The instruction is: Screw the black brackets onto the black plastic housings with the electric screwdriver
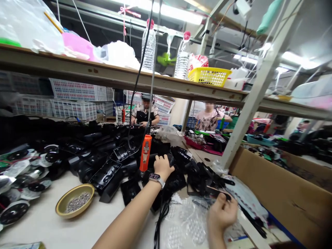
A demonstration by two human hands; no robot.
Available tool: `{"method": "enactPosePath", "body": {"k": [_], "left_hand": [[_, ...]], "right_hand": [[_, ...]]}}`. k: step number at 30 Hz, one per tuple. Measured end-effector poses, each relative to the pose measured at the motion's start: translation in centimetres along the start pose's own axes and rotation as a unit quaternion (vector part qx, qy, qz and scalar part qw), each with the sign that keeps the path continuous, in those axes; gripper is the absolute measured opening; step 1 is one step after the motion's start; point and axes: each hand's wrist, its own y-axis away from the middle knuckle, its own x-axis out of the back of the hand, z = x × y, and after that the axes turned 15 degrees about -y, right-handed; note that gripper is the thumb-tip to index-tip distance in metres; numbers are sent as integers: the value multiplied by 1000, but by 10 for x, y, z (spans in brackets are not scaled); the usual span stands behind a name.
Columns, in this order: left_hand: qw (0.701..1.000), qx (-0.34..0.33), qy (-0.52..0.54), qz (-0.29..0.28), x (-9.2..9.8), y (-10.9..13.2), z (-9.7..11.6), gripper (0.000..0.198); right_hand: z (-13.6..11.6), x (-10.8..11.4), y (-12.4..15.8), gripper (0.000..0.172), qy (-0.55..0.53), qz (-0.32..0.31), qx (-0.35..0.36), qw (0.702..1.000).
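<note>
My left hand [163, 166], with a watch on the wrist, reaches forward into a heap of black plastic parts [109, 155] and closes on one of them. An orange electric screwdriver [145, 153] hangs on a cable just left of that hand. My right hand [221, 212] is nearer to me, fingers pinched on a flat black plastic piece [218, 193] above a sheet of bubble wrap [186, 221].
A yellow bowl of small screws [75, 200] sits on the white table at left. Bagged round speaker parts [18, 180] lie at the far left. A cardboard box wall [282, 193] stands at right. Two people work across the bench under a wooden shelf [129, 77].
</note>
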Motion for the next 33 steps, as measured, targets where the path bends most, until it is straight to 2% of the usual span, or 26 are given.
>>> {"method": "enactPosePath", "body": {"k": [3,6,9,12,14,16,18,20,22,24,26,28,29,31,33], "left_hand": [[999,34,37,1,1,1,-3,52],[991,44,120,43,14,9,-4,62],[966,31,227,118,40,21,1,64],[932,11,316,180,75,37,7,65],[887,-36,411,208,99,52,7,63],[793,-97,557,227,119,71,2,63],[690,-113,676,232,134,93,-9,65],[631,-54,744,214,142,119,-24,63],[589,58,788,170,144,143,-42,52],[540,172,815,121,141,164,-62,36],[490,233,835,95,135,178,-84,30],[463,250,845,94,129,189,-108,33],[462,249,845,99,126,195,-119,35],[480,237,839,100,121,208,-140,39],[493,223,836,87,116,225,-157,42]], "right_hand": [[2,3,2,62,-12,-74,-12,997],[7,4,0,56,-23,-154,-37,987],[14,5,-1,57,-42,-203,-73,976],[16,6,-1,51,-60,-213,-111,969],[16,7,-2,45,-76,-192,-123,971],[16,9,-4,45,-92,-156,-121,976],[16,10,-6,47,-95,-126,-120,980],[15,9,-8,52,-91,-117,-129,980],[11,6,-8,57,-97,-125,-148,976],[2,2,-8,56,-112,-148,-177,967],[-11,-2,-9,51,-125,-176,-210,953],[-26,-8,-15,48,-117,-186,-242,945],[-33,-12,-19,49,-100,-184,-258,943],[-45,-24,-31,54,-31,-213,-297,930],[-58,-42,-42,60,62,-305,-316,896]]}}
